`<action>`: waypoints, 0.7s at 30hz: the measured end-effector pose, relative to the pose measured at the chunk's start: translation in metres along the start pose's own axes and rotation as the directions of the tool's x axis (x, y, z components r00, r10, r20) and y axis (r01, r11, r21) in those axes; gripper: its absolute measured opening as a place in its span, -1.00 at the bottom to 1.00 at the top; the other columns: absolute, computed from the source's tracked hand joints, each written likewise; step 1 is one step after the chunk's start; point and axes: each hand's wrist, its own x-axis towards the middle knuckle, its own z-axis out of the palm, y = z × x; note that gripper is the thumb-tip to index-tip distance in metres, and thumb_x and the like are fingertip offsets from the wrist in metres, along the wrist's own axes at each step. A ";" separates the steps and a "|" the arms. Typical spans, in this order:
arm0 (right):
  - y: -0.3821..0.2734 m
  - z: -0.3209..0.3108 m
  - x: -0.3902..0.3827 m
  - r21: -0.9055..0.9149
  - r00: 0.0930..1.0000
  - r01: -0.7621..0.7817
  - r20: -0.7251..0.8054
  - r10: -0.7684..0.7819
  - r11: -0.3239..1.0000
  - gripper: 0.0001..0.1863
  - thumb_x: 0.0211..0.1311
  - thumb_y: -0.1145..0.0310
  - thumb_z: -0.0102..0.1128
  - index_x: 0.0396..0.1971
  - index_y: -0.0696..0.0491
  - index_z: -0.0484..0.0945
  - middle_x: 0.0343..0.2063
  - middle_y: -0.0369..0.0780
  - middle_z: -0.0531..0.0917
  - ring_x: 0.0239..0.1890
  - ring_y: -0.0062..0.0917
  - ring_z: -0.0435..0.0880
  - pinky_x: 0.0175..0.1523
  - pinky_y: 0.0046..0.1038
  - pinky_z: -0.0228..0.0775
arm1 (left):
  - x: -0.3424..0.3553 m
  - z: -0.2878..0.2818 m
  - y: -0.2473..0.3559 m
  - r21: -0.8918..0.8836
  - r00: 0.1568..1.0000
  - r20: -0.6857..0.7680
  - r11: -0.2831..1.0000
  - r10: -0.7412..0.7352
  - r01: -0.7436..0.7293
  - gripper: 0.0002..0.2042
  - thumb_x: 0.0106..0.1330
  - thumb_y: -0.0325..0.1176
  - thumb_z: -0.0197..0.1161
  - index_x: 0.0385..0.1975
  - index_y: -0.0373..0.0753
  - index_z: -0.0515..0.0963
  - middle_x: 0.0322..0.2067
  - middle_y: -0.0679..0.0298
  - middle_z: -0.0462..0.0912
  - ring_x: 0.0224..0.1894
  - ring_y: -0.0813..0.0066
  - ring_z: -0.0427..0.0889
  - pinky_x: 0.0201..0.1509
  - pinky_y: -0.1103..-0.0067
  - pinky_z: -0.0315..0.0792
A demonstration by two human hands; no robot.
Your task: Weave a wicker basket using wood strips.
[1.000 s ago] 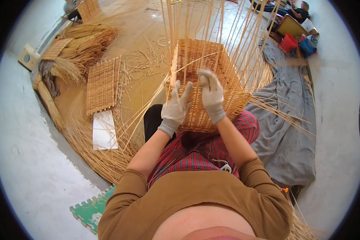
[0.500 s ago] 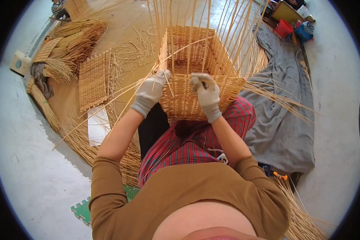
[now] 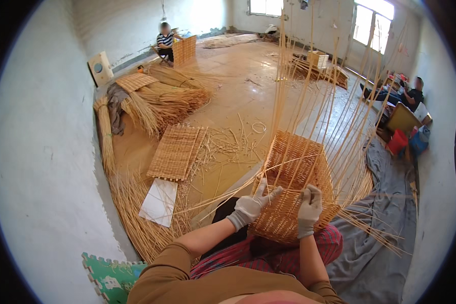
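A square wicker basket (image 3: 276, 218) rests in my lap, its tall uprights (image 3: 309, 76) rising unwoven above the rim. My left hand (image 3: 253, 205), in a pale work glove, is at the near left corner of the rim with its fingers spread. Long loose wicker strands (image 3: 213, 200) trail out to the left past that hand. At the near rim, my gloved right hand (image 3: 310, 205) has its fingers curled in a pinch on a thin wicker strand; its fingertips are partly hidden. More strand ends (image 3: 375, 233) stick out beyond the right corner.
Bundled wicker (image 3: 175, 104), a woven panel (image 3: 175, 152), a white sheet (image 3: 159, 202) and loose rods (image 3: 131, 202) lie on the left. Grey cloth (image 3: 375, 253) covers the right floor. One person (image 3: 165, 40) holds a woven panel far left; another (image 3: 413, 96) sits far right near a red bucket (image 3: 397, 142).
The view has tilted up, bringing in the room and two people, and the basket now appears lower and further right. My left hand's fingers have spread at the corner; my right hand stays on the rim.
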 end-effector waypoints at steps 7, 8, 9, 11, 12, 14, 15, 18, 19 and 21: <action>-0.079 0.080 0.086 -0.466 0.841 0.540 0.282 -0.461 0.701 -0.27 0.33 0.68 -0.04 0.46 -0.21 0.21 0.28 -0.23 0.45 -0.23 -0.62 0.48 -0.12 -0.58 0.53 | 0.027 -0.020 0.018 -0.083 0.965 0.205 0.980 -0.161 0.181 -0.16 0.31 -0.50 0.00 0.51 0.43 -0.15 0.35 -0.23 0.19 -0.45 0.10 0.70 -0.48 0.34 0.58; -0.079 0.082 0.090 -0.033 0.923 0.326 0.226 -0.311 0.945 -0.27 0.37 0.65 -0.09 0.49 -0.21 0.14 0.23 -0.23 0.49 -0.26 -0.62 0.46 -0.12 -0.55 0.55 | 0.027 -0.023 0.016 -0.083 0.967 0.203 0.981 -0.157 0.176 -0.16 0.29 -0.50 0.02 0.50 0.42 -0.11 0.34 -0.22 0.22 -0.46 0.09 0.70 -0.47 0.36 0.58; -0.075 0.068 0.081 0.148 0.931 0.303 0.166 -0.326 0.941 -0.33 0.41 0.62 -0.10 0.47 -0.17 0.16 0.13 -0.22 0.53 -0.30 -0.64 0.44 -0.11 -0.54 0.54 | 0.026 -0.024 0.015 -0.085 0.968 0.202 0.982 -0.150 0.170 -0.16 0.27 -0.50 0.05 0.50 0.42 -0.08 0.33 -0.21 0.24 -0.48 0.07 0.69 -0.47 0.37 0.57; -0.050 0.016 0.035 0.210 0.963 0.256 0.031 -0.268 0.944 -0.44 0.45 0.59 -0.09 0.41 -0.09 0.24 -0.06 -0.23 0.56 -0.32 -0.66 0.44 -0.08 -0.51 0.52 | 0.013 -0.015 0.016 -0.106 0.982 0.133 0.983 -0.137 0.151 -0.16 0.25 -0.49 0.07 0.50 0.38 -0.04 0.32 -0.21 0.26 -0.47 0.06 0.68 -0.44 0.37 0.58; -0.029 -0.009 0.015 0.100 0.975 0.220 -0.055 -0.215 0.970 -0.50 0.46 0.58 -0.06 0.35 -0.04 0.31 -0.15 -0.24 0.56 -0.30 -0.67 0.47 -0.06 -0.48 0.51 | 0.011 -0.005 0.019 -0.127 0.991 0.065 0.984 -0.121 0.129 -0.17 0.24 -0.48 0.10 0.50 0.33 -0.01 0.31 -0.21 0.27 -0.46 0.06 0.68 -0.41 0.36 0.59; -0.007 -0.037 -0.011 0.034 0.996 0.090 -0.029 -0.089 0.995 -0.56 0.46 0.58 -0.07 0.29 -0.01 0.36 -0.14 -0.24 0.57 -0.26 -0.63 0.52 -0.02 -0.46 0.51 | 0.012 0.016 0.026 -0.165 0.959 -0.283 0.985 -0.002 -0.046 -0.21 0.26 -0.47 0.09 0.50 0.26 0.02 0.32 -0.18 0.27 -0.44 0.10 0.69 -0.40 0.35 0.58; -0.009 -0.046 -0.017 -0.035 0.998 -0.060 -0.027 0.059 0.998 -0.61 0.47 0.58 -0.08 0.23 0.02 0.41 -0.14 -0.23 0.58 -0.21 -0.60 0.58 0.02 -0.43 0.50 | 0.020 0.009 0.038 -0.153 0.807 -0.582 0.962 0.098 -0.226 -0.24 0.27 -0.46 0.08 0.50 0.19 0.04 0.34 -0.15 0.26 -0.42 0.15 0.70 -0.40 0.33 0.58; -0.064 -0.031 0.019 -0.661 0.872 0.463 0.218 -0.438 0.591 -0.48 0.32 0.64 0.05 0.28 0.03 0.40 0.05 -0.10 0.58 0.13 -0.27 0.57 0.18 -0.37 0.46 | 0.033 -0.001 0.089 -0.355 0.982 -0.169 0.925 0.079 -0.135 -0.28 0.24 -0.39 0.17 0.47 -0.01 0.15 0.27 -0.18 0.34 -0.19 0.05 0.69 -0.27 0.28 0.59; -0.068 -0.025 0.039 -0.677 0.859 0.487 0.255 -0.444 0.552 -0.41 0.29 0.65 0.05 0.34 0.02 0.34 0.06 -0.08 0.57 0.16 -0.22 0.54 0.18 -0.36 0.45 | 0.040 0.003 0.105 -0.436 0.999 0.054 0.900 0.002 0.022 -0.31 0.24 -0.36 0.17 0.44 -0.03 0.21 0.26 -0.15 0.36 -0.15 0.06 0.69 -0.27 0.28 0.59; -0.062 -0.021 0.071 -0.590 0.854 0.512 0.271 -0.444 0.625 -0.31 0.29 0.64 0.03 0.43 -0.02 0.22 0.10 -0.06 0.54 0.17 -0.22 0.53 0.17 -0.36 0.45 | 0.053 0.029 0.106 -0.157 0.987 -0.160 0.987 0.007 -0.033 -0.39 0.27 -0.35 0.14 0.40 0.01 0.29 0.12 0.03 0.49 -0.36 0.17 0.67 -0.40 0.34 0.53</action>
